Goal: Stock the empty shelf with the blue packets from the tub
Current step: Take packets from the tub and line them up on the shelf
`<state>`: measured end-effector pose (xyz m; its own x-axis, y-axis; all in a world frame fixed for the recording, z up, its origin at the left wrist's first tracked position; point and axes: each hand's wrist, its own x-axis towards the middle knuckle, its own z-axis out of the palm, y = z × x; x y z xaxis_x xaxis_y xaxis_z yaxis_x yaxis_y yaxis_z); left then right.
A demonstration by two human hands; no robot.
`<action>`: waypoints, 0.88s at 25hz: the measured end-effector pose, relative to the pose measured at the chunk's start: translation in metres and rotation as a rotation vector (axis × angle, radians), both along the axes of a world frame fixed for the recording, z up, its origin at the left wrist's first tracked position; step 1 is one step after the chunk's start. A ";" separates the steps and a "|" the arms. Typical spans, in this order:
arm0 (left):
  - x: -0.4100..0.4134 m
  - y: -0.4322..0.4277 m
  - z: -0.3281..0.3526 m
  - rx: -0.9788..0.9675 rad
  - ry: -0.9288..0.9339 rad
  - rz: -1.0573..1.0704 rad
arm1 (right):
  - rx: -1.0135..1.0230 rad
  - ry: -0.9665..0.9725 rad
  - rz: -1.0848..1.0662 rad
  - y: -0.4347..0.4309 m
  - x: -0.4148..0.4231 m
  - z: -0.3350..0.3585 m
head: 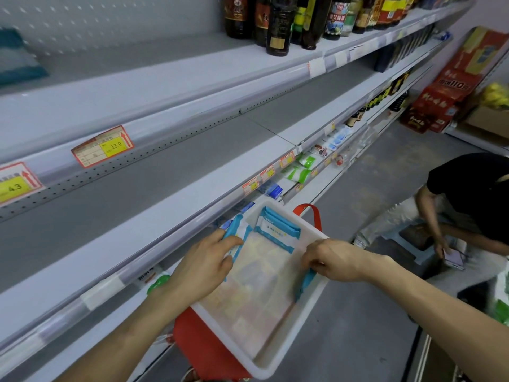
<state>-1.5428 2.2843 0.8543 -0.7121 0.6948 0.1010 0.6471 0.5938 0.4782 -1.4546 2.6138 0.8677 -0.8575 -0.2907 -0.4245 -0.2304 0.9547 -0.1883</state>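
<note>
Tub: a white plastic tub (298, 330) sits on top of a red basket (203, 340). Both of the person's arms reach over it.
Left hand: the left hand (203, 268) is at the tub's left rim. Its grip is closed on a blue packet (237, 226), with the thumb lying across the packet's face and the fingers curled round its edge.
Left packet's place: it is tilted up over the tub's left rim, on the side towards the shelves.
Right hand: the right hand (336, 260) is at the tub's right wall. Its grip pinches the top edge of a second blue packet (304, 285) with curled fingers.
Right packet's place: it stands on edge inside the tub, against the right wall.
Other packets: two more blue packets (278, 226) lie overlapping at the tub's far end, flat on its floor.
Empty shelf: the grey shelf (137, 188) runs up and to the left of the tub, and its board is bare. No packet lies on it yet.
Price tags: red and yellow price tags (103, 146) are on the rail of the shelf above the empty one, up and left of the tub.
Bottles: dark bottles (278, 26) stand on that upper shelf, well beyond the tub.
Lower shelf: green packets (300, 172) lie on a lower shelf just past the tub's far end.
Other person: a person in a black top (468, 186) crouches on the floor to the right of the tub, holding a phone (454, 261).
Cartons: red cartons (446, 92) are stacked far beyond the tub, to the right.
</note>
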 end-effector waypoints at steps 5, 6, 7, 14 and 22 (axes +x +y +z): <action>-0.001 -0.001 0.000 -0.005 -0.016 0.028 | -0.026 -0.003 0.065 -0.003 -0.012 -0.003; -0.001 0.000 0.001 -0.004 -0.017 0.032 | -0.025 -0.005 0.085 -0.004 -0.014 -0.004; -0.001 0.000 0.001 0.001 -0.017 0.035 | -0.018 -0.004 0.108 -0.005 -0.017 -0.005; 0.000 -0.002 0.002 0.004 -0.038 0.057 | 0.041 0.075 0.193 -0.008 -0.027 -0.022; 0.007 -0.006 0.000 -0.001 -0.051 0.070 | 0.038 -0.002 0.236 -0.002 -0.031 -0.033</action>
